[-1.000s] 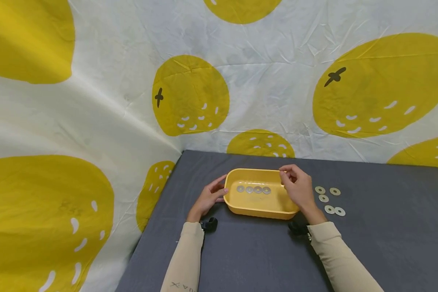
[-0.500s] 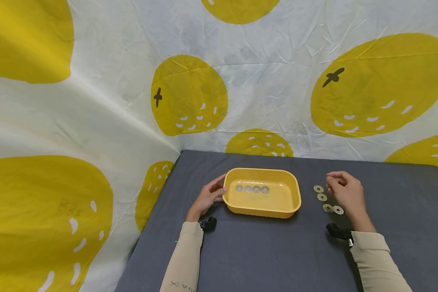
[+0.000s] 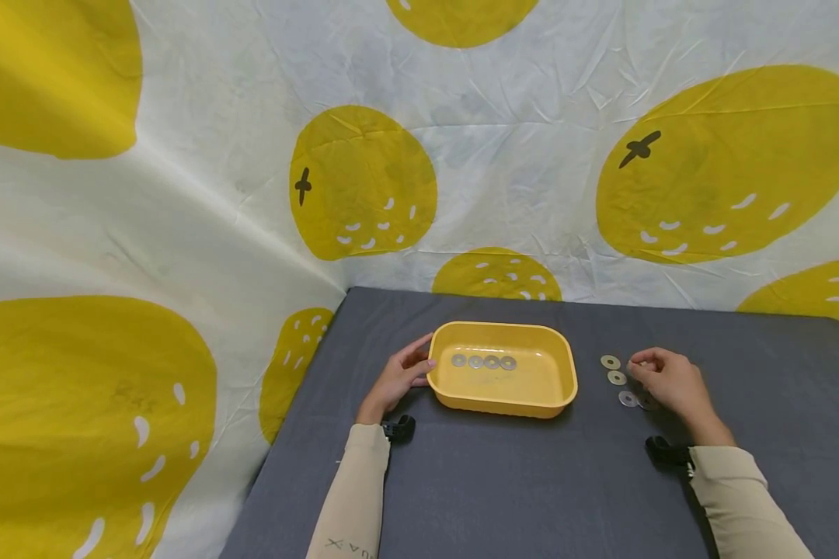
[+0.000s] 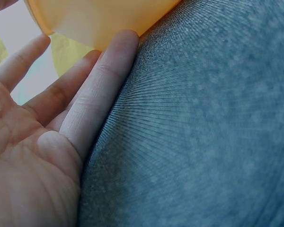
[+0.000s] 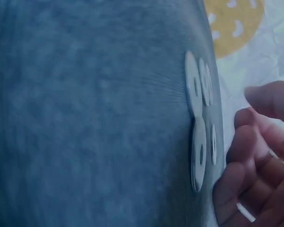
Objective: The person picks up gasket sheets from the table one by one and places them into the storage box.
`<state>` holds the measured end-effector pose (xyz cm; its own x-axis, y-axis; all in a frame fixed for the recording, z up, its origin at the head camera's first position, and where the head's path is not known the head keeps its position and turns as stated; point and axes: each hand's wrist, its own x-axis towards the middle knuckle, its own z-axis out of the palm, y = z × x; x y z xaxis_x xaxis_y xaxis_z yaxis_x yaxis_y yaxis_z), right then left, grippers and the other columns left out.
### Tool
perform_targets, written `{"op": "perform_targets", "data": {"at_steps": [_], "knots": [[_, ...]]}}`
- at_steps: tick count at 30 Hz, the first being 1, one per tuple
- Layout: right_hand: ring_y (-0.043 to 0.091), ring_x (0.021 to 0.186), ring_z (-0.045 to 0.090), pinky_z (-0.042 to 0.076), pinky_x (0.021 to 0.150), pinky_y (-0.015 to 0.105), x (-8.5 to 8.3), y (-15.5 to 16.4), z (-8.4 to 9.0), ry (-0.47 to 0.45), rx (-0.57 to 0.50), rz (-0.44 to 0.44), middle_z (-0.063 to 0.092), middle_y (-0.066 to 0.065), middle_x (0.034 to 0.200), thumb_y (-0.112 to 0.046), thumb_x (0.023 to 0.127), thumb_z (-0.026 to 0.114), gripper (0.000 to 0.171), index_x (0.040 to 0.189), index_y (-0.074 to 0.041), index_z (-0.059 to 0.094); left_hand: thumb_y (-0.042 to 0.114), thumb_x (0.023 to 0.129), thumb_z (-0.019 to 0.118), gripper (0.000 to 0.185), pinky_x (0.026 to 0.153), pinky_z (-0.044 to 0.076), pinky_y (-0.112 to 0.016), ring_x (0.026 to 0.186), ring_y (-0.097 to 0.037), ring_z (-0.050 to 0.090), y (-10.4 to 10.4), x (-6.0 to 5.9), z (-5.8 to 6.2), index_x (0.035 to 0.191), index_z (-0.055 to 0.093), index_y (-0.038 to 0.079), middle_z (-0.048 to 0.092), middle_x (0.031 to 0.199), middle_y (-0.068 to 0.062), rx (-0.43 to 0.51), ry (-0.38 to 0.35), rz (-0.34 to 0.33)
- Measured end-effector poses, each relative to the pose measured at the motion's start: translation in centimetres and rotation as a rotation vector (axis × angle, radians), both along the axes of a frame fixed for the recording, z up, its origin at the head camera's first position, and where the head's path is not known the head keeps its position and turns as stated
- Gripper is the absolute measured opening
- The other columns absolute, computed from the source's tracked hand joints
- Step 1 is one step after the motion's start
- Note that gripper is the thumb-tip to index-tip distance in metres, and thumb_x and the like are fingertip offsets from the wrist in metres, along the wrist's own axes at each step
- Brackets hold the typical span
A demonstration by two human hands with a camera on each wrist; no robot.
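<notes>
Table: dark blue cloth surface, its far edge meeting the wall cloth.
Front washers: two flat silver ones, seen slantwise, touching end to end.
Rear washers: two partly overlapping in view, a third apart, all nearer the table's far edge.
Right hand: fingers bent, thumb apart from them.
Wall cloth: pale, with a yellow print.

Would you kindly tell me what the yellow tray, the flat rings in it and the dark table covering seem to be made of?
Yellow tray: probably glossy plastic, as light glints off its smooth inner wall. Flat rings: likely metal with a dull silvery sheen, though looks alone cannot settle it. Dark table covering: apparently matt cloth, with fine thread-like lines in the left wrist view.
</notes>
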<state>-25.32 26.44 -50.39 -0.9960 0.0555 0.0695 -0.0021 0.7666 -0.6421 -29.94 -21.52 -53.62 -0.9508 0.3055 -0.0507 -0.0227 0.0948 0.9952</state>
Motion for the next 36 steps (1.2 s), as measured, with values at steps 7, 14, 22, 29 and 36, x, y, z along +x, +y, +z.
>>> {"op": "perform_targets", "data": {"at_steps": [7, 14, 22, 29, 36], "knots": [[0.018, 0.063, 0.059, 0.047, 0.055, 0.032, -0.5, -0.4, -0.3, -0.124, 0.045, 0.067, 0.067, 0.008, 0.081, -0.033, 0.096, 0.070, 0.041, 0.111, 0.005, 0.066, 0.028, 0.099, 0.070, 0.059, 0.090, 0.062, -0.038, 0.122, -0.029, 0.064, 0.0, -0.1, -0.3, 0.153, 0.047, 0.034, 0.057, 0.143, -0.015, 0.001, 0.005, -0.004], [0.021, 0.068, 0.060, 0.045, 0.057, 0.032, -0.9, -0.7, -0.1, -0.219, 0.079, 0.042, 0.070, 0.008, 0.083, -0.039, 0.093, 0.073, 0.048, 0.112, 0.004, 0.065, 0.030, 0.099, 0.070, 0.059, 0.090, 0.062, -0.038, 0.123, -0.030, 0.064, 0.0, 0.0, -0.2, 0.153, 0.047, 0.036, 0.057, 0.144, -0.015, -0.008, 0.011, -0.017], [0.022, 0.069, 0.062, 0.047, 0.057, 0.033, -1.2, -1.3, 0.7, -0.273, 0.087, 0.038, 0.071, 0.006, 0.079, -0.034, 0.095, 0.071, 0.041, 0.108, 0.004, 0.065, 0.029, 0.098, 0.071, 0.059, 0.087, 0.063, -0.037, 0.121, -0.034, 0.064, -0.2, -0.1, -0.3, 0.152, 0.048, 0.036, 0.057, 0.141, -0.017, 0.034, 0.011, -0.029], [0.021, 0.069, 0.061, 0.046, 0.057, 0.032, -1.3, -1.3, 0.8, -0.288, 0.099, 0.043, 0.070, 0.006, 0.078, -0.032, 0.095, 0.071, 0.039, 0.108, 0.003, 0.064, 0.025, 0.100, 0.069, 0.061, 0.088, 0.063, -0.037, 0.122, -0.035, 0.064, -0.1, -0.1, -0.2, 0.155, 0.045, 0.034, 0.056, 0.143, -0.019, 0.031, 0.013, -0.032], [0.022, 0.068, 0.059, 0.043, 0.056, 0.032, -1.5, -1.4, 0.4, -0.235, 0.127, 0.058, 0.067, 0.006, 0.078, -0.028, 0.092, 0.073, 0.032, 0.103, 0.000, 0.063, 0.026, 0.099, 0.070, 0.059, 0.088, 0.063, -0.037, 0.119, -0.032, 0.066, -0.1, 0.0, -0.2, 0.153, 0.047, 0.035, 0.057, 0.142, -0.018, 0.031, 0.007, -0.018]]}}
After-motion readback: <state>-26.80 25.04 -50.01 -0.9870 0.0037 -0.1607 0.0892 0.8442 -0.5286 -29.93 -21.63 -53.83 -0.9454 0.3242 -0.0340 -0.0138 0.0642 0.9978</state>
